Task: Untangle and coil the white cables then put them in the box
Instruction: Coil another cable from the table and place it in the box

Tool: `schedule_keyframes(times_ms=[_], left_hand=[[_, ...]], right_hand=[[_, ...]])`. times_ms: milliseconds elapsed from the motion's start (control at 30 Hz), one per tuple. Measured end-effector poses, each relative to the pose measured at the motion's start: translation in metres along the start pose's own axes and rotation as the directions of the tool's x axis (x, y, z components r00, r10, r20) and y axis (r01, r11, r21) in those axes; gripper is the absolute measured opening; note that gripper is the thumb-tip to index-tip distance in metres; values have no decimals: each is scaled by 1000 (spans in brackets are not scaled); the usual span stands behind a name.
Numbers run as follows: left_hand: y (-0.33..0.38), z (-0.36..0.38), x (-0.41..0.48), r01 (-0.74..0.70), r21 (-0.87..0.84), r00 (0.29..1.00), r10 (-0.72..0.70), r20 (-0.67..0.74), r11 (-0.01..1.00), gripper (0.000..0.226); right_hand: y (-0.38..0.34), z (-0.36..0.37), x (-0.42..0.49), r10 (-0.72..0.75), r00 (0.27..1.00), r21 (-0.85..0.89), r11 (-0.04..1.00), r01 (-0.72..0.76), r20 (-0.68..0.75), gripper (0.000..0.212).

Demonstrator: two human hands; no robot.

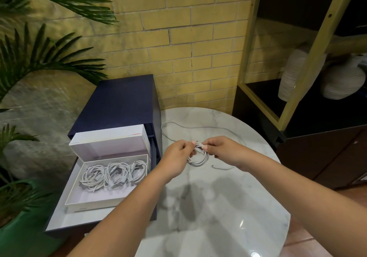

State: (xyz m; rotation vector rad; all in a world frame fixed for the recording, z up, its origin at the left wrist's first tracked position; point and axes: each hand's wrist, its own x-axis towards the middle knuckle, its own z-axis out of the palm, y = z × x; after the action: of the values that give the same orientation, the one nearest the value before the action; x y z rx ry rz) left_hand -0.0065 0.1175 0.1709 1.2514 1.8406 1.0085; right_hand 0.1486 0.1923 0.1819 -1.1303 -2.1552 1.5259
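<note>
left hand [177,157], right hand [220,149] pinch coil [199,161], marble table [234,207], brick wall [188,38]

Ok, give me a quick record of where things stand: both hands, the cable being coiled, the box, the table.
Left hand: pinches small white cable coil at its top
Right hand: pinches same coil
Coil: held above round marbled white table
White cardboard box: open, in navy cabinet drawer, left of table
In box: three coiled white cables side by side
On table: loose white cable strand behind hands; link to held coil unclear
</note>
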Motion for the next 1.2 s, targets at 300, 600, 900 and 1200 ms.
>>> schedule_keyframes(times_ms=[300,600,900,1200], left_hand=[[-2,0,-1,126,-401,986,-72,148,907,21],[-3,-2,-1,89,-304,995,-73,63,948,24],[-2,-1,-3,-121,-40,991,119,-68,992,9],[6,-7,-5,75,-280,996,-62,57,957,17]], right_hand=[[2,-4,3,-88,994,-79,994,82,-72,19],[3,-3,3,-98,994,-139,986,90,-52,14],[1,-2,6,-146,986,-186,974,129,-80,9],[0,-10,3,-212,966,-398,907,139,-145,13]])
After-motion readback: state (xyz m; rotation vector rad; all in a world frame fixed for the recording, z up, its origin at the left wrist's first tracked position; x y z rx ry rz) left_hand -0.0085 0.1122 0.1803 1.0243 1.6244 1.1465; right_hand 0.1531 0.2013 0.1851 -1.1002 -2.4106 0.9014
